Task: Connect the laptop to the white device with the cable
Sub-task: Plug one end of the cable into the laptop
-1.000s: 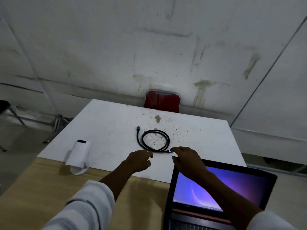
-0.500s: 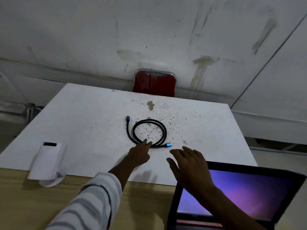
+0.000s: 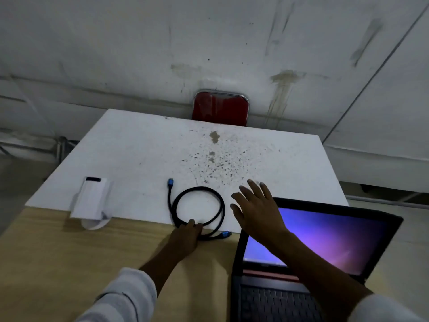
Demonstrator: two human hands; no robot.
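Worktop (image 3: 58, 263) is tan wood; a white board (image 3: 139, 154) lies flat on its far part, brown specks and stains toward 12 o'clock. On the board at 9 o'clock: white device (image 3: 91, 198), its near end overhanging the board edge onto the wood. Centre: black cable (image 3: 199, 208) coiled in one loop, blue plugs at both ends, near end crossing the board edge. At 4 o'clock: open laptop (image 3: 325, 242) on the wood, screen lit purple.
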